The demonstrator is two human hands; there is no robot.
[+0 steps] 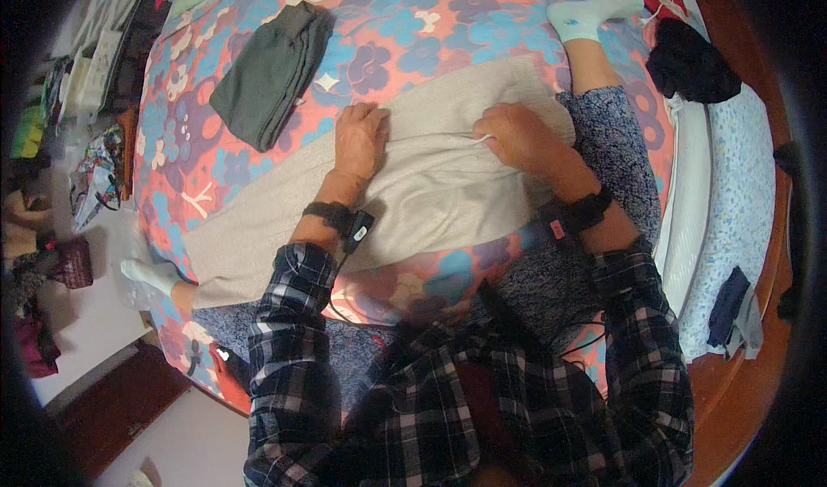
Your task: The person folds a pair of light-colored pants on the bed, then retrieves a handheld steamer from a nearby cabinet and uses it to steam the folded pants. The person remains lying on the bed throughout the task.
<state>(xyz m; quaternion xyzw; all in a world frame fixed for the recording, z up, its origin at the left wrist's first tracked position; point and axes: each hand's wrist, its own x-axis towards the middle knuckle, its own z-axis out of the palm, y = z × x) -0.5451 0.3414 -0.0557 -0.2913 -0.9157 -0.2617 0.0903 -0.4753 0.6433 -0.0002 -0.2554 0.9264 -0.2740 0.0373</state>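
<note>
A beige knit garment (431, 194) lies spread across my lap and the bed, slanting from the lower left up to the right; its exact kind I cannot make out. My left hand (360, 142) has its fingers curled on the upper edge of the cloth. Near the garment's right end, my right hand (515, 138) pinches the fabric, and a short white strip like a cord (482, 138) shows at its fingertips. A shallow crease runs between the two hands. Beyond my left hand sits a folded dark green garment (271, 78), apart from the beige one.
My legs stretch to either side on the flowered bedspread (379, 22), ending in pale socks (594, 18). Black cloth (693, 61) lies at the upper right, near a light blue patterned bedding roll (741, 186). Shelves with assorted items stand at the left.
</note>
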